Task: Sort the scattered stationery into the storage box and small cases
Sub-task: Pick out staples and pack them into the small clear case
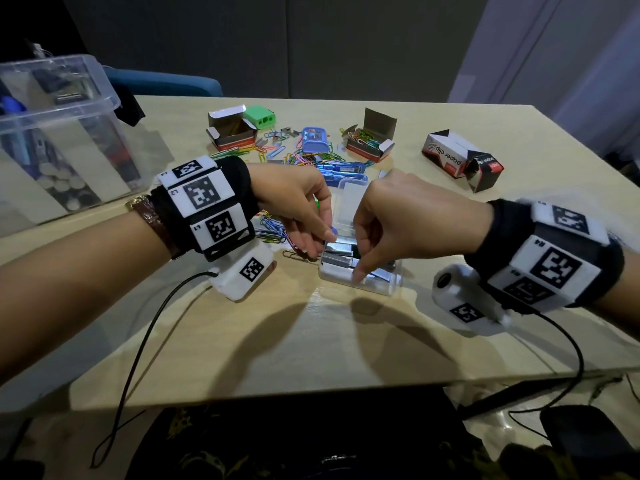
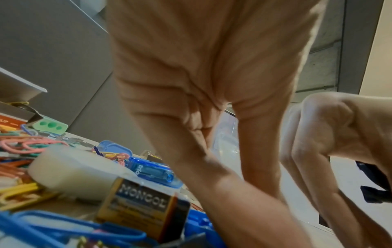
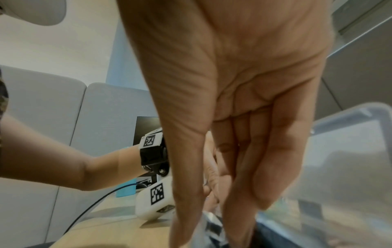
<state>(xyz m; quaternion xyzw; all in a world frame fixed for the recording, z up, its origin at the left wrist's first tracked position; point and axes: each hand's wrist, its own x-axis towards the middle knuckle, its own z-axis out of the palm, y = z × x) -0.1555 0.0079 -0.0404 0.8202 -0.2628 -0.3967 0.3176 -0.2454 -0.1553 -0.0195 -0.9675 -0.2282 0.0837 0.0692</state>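
A small clear case (image 1: 375, 289) lies open on the table, its lid (image 1: 349, 199) tilted back, with silver staple strips (image 1: 341, 252) inside. My left hand (image 1: 304, 216) holds the case's left side, with the thumb over the staples and the fingers outside the wall. My right hand (image 1: 398, 220) points down into the case. Its thumb and index fingertips (image 1: 358, 275) pinch a staple strip (image 3: 212, 221) near the front wall. In the left wrist view my left hand's fingers (image 2: 258, 167) reach straight down. The contact points are hidden in both wrist views.
A big clear storage box (image 1: 52, 133) stands at the left. Behind the case lie coloured paper clips (image 1: 304, 157), a blue case (image 1: 313, 138), a green sharpener (image 1: 261, 117), open cardboard boxes (image 1: 230, 131) (image 1: 372, 140) and paper clip boxes (image 1: 460, 159). A Mongol box (image 2: 144, 206) and a white eraser (image 2: 72, 169) lie near my left hand.
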